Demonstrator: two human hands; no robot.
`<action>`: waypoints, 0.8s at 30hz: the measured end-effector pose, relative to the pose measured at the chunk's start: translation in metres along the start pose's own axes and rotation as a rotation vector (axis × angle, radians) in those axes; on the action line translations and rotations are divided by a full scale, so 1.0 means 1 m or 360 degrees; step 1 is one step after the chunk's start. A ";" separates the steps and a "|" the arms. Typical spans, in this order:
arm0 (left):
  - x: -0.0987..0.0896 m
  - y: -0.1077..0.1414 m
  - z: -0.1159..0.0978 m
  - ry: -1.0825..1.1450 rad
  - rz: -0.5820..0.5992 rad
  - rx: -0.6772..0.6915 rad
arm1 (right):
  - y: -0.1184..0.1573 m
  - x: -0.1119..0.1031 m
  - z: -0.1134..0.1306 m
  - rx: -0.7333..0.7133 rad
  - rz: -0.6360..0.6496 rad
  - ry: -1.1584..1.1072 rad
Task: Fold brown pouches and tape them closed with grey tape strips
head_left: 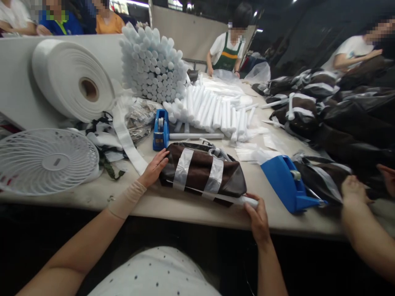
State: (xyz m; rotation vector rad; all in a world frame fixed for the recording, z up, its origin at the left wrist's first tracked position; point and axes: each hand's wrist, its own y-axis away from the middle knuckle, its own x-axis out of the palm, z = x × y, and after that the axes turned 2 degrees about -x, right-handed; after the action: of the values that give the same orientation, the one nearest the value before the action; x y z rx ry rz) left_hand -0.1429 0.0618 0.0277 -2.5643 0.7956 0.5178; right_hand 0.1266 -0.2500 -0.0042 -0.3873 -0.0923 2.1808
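Dotted shirt (154, 273), brown bundle (200, 169) on cream table (185, 210), dim workroom (296, 35)

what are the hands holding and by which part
The right hand holds a white rod by its right end. The left hand touches the brown bag at its left end; any grip is unclear.

Ceiling lamps (138, 3) show as bright streaks at the top, and soft light spreads over the pale tabletop (185, 209), with near-black shade beneath it. Glare whitens the strips (183, 167) on the brown bundle (199, 172); wide-angle distortion stretches the fan (55, 161), and the far-right person (354, 49) looks blurred.
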 end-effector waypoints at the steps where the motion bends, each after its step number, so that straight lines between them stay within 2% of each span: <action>1: 0.000 0.001 0.000 0.0033 -0.0010 -0.0034 | 0.000 0.001 -0.001 -0.0065 -0.0131 0.0008; 4: 0.001 0.002 0.000 0.0099 -0.0079 -0.0186 | -0.006 0.005 -0.002 -0.0177 -0.0572 -0.0263; 6: 0.002 0.001 0.001 0.0109 -0.0087 -0.0246 | -0.012 0.015 0.002 -0.0175 -0.0682 -0.0477; 10: 0.002 0.001 0.004 0.0152 -0.0065 -0.0231 | -0.026 0.049 0.011 -0.0134 -0.0452 -0.0463; 13: 0.001 0.001 0.006 0.0251 -0.0094 -0.0245 | -0.033 0.061 0.013 -0.0082 -0.0448 -0.0489; 16: 0.001 0.002 0.008 0.0258 -0.0068 -0.0232 | -0.040 0.061 0.012 -0.0068 -0.0513 -0.0596; 20: 0.001 0.000 0.010 0.0171 -0.0062 -0.0219 | -0.047 0.059 0.015 -0.0063 -0.0387 -0.0508; 22: 0.000 -0.001 0.011 0.0225 -0.0071 -0.0233 | -0.050 0.055 0.016 -0.0047 -0.0326 -0.0560; 24: -0.001 -0.001 0.013 0.0276 -0.0091 -0.0248 | -0.053 0.048 0.015 -0.0058 -0.0353 -0.0677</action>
State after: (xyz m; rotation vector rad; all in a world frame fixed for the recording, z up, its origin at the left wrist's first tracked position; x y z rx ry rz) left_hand -0.1462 0.0692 0.0180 -2.7971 0.7635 0.3555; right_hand 0.1364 -0.1791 0.0091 0.0709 -0.3912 2.0104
